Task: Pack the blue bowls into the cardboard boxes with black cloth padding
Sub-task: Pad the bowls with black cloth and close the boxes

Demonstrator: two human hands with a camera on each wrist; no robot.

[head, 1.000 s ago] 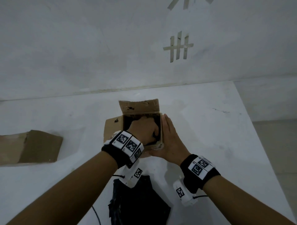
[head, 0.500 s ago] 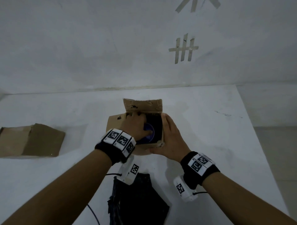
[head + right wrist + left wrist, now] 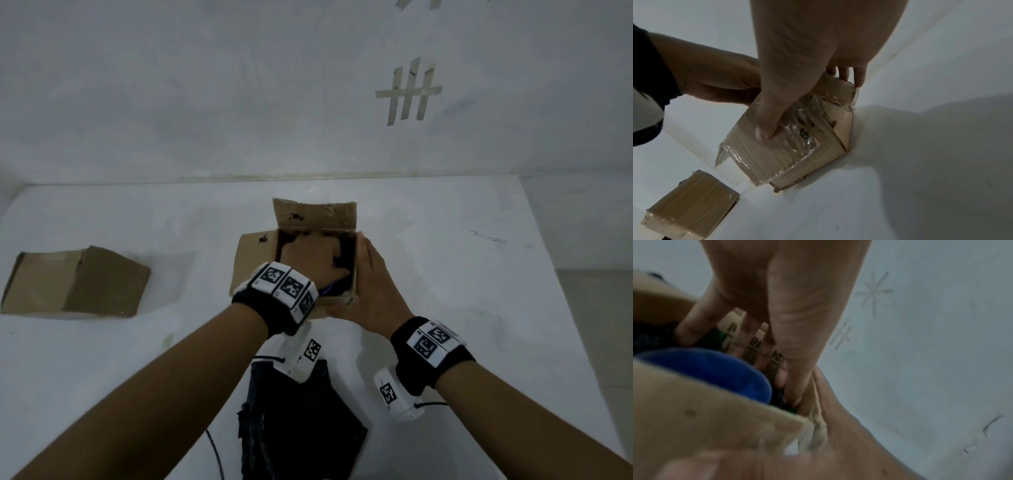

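While the open cardboard box stands near the middle of the white table, both hands are at it; its far flap stands upright and its left flap is folded outward. Left hand reaches down inside the box, back of the hand upward; in the left wrist view its fingers point straight down into the gap between the box wall and the blue bowl, touching black cloth padding; fingers extended, not curled round anything visible. Blue bowl sits inside the box, only a sliver of its rim visible in the head view; whether it rests fully on the padding cannot be told. Right hand lies flat against the box's right outer wall, fingers straight along that wall; in the right wrist view its thumb presses on the near taped wall; hand relaxed-flat, bracing, not clasping. Second cardboard box lies well apart on the left of the table, closed and taped. Loose black cloth lies on the table's near edge, between the forearms; a thin black cable runs just beside it. Tape strips stick on the wall behind.
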